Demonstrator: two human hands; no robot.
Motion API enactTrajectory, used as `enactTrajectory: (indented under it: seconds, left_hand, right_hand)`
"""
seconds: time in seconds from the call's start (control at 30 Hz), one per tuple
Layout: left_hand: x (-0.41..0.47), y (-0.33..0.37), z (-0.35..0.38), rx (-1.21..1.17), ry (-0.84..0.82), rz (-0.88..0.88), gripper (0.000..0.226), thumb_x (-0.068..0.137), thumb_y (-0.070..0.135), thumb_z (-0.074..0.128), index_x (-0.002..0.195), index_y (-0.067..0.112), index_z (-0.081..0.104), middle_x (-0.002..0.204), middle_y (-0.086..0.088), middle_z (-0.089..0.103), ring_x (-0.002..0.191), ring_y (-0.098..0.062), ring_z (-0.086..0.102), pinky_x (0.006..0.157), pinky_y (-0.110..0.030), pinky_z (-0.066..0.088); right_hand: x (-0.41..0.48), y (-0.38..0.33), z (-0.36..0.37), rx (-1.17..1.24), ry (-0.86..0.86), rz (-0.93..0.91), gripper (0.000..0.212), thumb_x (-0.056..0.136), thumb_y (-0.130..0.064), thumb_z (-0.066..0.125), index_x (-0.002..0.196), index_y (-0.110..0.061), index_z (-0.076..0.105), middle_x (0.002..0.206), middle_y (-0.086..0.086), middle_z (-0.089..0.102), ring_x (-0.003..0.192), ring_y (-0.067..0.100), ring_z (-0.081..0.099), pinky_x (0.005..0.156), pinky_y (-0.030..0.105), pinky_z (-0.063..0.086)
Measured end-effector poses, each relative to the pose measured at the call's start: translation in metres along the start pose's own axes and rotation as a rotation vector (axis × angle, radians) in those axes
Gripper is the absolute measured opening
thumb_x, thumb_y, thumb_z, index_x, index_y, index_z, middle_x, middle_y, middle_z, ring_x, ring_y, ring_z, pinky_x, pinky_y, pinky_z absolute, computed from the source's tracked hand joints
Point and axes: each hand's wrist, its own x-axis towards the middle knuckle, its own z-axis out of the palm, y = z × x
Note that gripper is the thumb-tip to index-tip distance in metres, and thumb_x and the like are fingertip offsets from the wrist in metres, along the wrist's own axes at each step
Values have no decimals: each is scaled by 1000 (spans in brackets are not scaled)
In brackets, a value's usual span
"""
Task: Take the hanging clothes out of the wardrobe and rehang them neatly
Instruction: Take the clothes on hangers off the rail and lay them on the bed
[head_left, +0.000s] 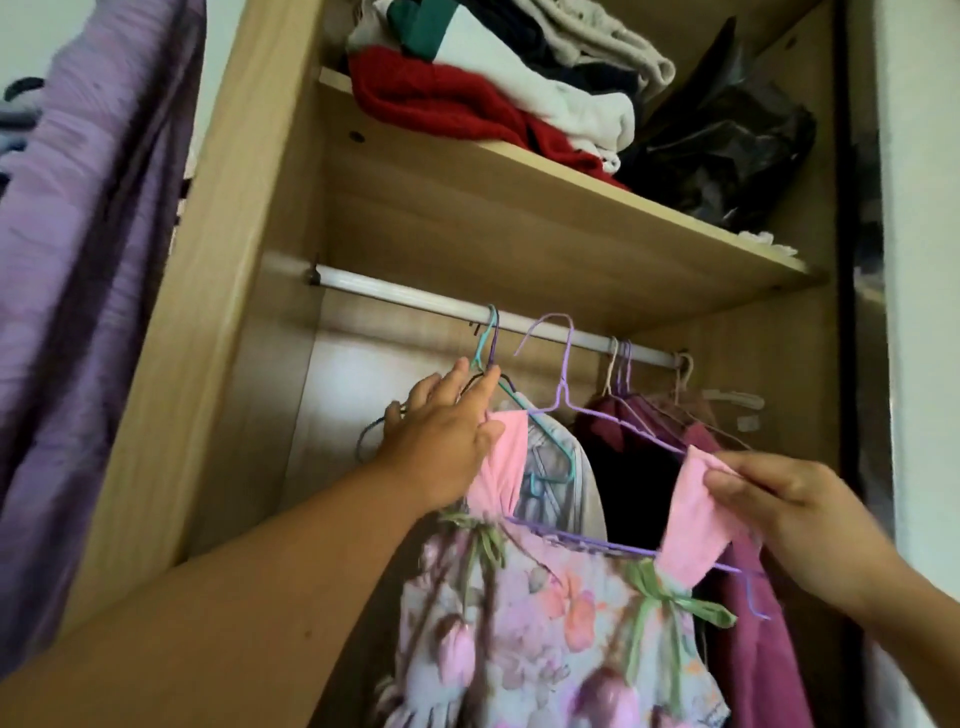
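A floral dress (540, 634) with pink straps hangs on a purple wire hanger (563, 395) whose hook sits just in front of the white rail (415, 301). My left hand (447, 431) holds the dress's left pink strap, its fingers reaching up to the teal hanger (485, 353) behind. My right hand (789, 509) pinches the right pink strap. Behind the dress hang a denim garment (571, 467) and maroon clothes (748, 623) on more hangers.
The shelf (571, 208) above the rail carries folded red, white and dark clothes and a black plastic bag (727, 135). A purple cloth (88, 249) hangs over the wardrobe's left side. The rail's left stretch carries no hangers.
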Motion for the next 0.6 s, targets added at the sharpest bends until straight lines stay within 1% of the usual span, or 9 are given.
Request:
enactTrajectory:
  seconds: [0.07, 0.13, 0.2, 0.23, 0.27, 0.37, 0.47, 0.53, 0.6]
  left_hand:
    - [-2, 3, -1, 35, -61, 27, 48, 97, 47, 36, 144, 40, 29, 153, 5, 32, 139, -20, 24, 108, -42, 20]
    - [-5, 6, -2, -6, -201, 15, 36, 96, 54, 36, 110, 29, 58, 133, -3, 55, 125, -24, 45, 94, -34, 30]
    - [-10, 11, 2, -104, -342, 82, 45, 96, 51, 39, 69, 17, 48, 110, -17, 63, 102, -25, 57, 71, -26, 30]
    - [-12, 14, 5, -166, -389, 128, 46, 97, 48, 41, 62, 17, 41, 101, -20, 63, 89, -22, 57, 64, -26, 27]
    - [-14, 17, 7, -231, -413, 163, 47, 97, 45, 44, 59, 18, 39, 90, -20, 62, 78, -18, 52, 59, -27, 27]
    - [-17, 26, 9, -358, -440, 246, 44, 94, 44, 50, 60, 17, 45, 64, -4, 49, 66, -15, 45, 52, -18, 30]
    - [-23, 43, 6, -501, -438, 336, 23, 90, 40, 59, 89, 21, 71, 85, 4, 63, 85, -9, 58, 72, -14, 41]
    - [-30, 54, 1, -626, -424, 388, 26, 89, 33, 63, 108, 18, 72, 95, 14, 62, 88, 3, 56, 68, 2, 36]
    - [-38, 63, -3, -741, -436, 430, 28, 87, 30, 66, 113, 20, 70, 96, 21, 61, 83, 15, 52, 67, 5, 35]
  right_hand:
    - [-22, -2, -11, -18, 16, 26, 12, 84, -42, 59, 80, -40, 71, 69, -8, 67, 61, 0, 56, 57, 13, 39]
    - [-41, -4, -22, -51, 62, 84, 19, 88, -27, 60, 75, -37, 71, 65, -4, 65, 59, 4, 56, 55, 16, 39]
    - [-59, -7, -33, -52, 64, 156, 16, 86, -44, 61, 76, -37, 71, 65, -5, 66, 58, 3, 57, 57, 17, 41]
    - [-68, -8, -39, -78, 56, 173, 25, 81, -58, 59, 77, -37, 71, 64, -5, 67, 57, 2, 57, 58, 18, 42]
    - [-75, -11, -45, -142, 42, 203, 26, 81, -58, 59, 76, -36, 70, 64, -5, 66, 57, 2, 57, 59, 19, 42]
    - [-88, -24, -64, -263, 1, 310, 25, 88, -24, 61, 63, -25, 65, 53, -10, 58, 50, 3, 48, 54, 18, 36]
    - [-98, -52, -79, -390, -32, 402, 28, 87, -23, 62, 62, -13, 57, 48, -11, 44, 46, 4, 37, 48, 17, 28]
    - [-106, -70, -87, -463, -31, 423, 33, 93, -20, 57, 61, -13, 53, 49, -11, 43, 48, 4, 37, 49, 15, 28]
    - [-118, -91, -93, -501, 9, 471, 29, 93, -21, 56, 66, -11, 58, 56, -8, 48, 53, 6, 41, 55, 21, 34]
